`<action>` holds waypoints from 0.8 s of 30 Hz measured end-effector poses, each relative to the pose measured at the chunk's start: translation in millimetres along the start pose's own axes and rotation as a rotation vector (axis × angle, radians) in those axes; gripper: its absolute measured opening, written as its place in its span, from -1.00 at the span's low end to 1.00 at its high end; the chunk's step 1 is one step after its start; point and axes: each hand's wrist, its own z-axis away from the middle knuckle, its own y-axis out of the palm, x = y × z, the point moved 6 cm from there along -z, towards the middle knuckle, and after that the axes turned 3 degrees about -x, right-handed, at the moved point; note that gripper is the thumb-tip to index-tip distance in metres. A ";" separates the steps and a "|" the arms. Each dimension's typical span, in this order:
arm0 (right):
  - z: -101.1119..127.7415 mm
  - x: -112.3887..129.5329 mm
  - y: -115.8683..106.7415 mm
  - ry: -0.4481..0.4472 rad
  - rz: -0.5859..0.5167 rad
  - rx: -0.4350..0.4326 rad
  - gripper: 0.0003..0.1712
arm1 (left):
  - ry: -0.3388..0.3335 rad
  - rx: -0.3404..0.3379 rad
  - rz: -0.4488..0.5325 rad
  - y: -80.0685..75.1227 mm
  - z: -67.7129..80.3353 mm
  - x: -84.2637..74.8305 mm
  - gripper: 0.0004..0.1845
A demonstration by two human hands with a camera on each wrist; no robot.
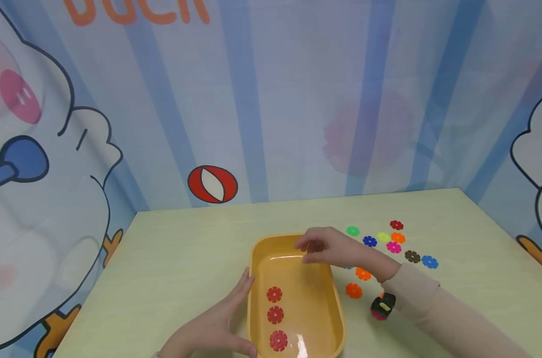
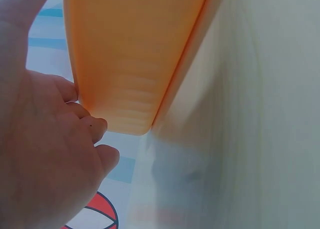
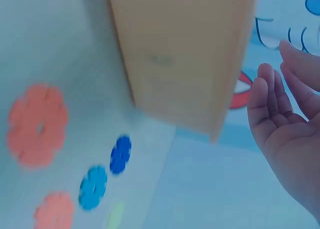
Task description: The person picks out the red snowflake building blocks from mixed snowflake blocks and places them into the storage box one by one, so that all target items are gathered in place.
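Note:
A yellow-orange plastic tray [image 1: 337,303] stands on the table. Inside it, along the left side, three red flower-shaped discs [image 1: 275,314] lie in a column. My left hand [image 1: 217,320] is at the tray's left wall, thumb and fingers spread apart and fingertips touching the wall. Over the far right corner of the tray is my right hand [image 1: 331,247], its fingers bent loosely. In the right wrist view a gap shows between thumb and fingers [image 3: 267,96], and I see nothing held there.
Right of the tray several loose discs are scattered, among them an orange disc [image 1: 353,291], a dark blue disc [image 1: 370,241] and a brown disc [image 1: 412,256]. A small black device [image 1: 384,303] is beside the right sleeve [image 1: 414,293]. A printed curtain [image 1: 288,109] rises behind the table [image 1: 186,253].

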 end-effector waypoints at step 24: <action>46.2 -80.7 -57.2 0.200 0.024 -0.164 -0.58 | -0.077 0.003 0.043 0.3 -1.5 3.1 0.32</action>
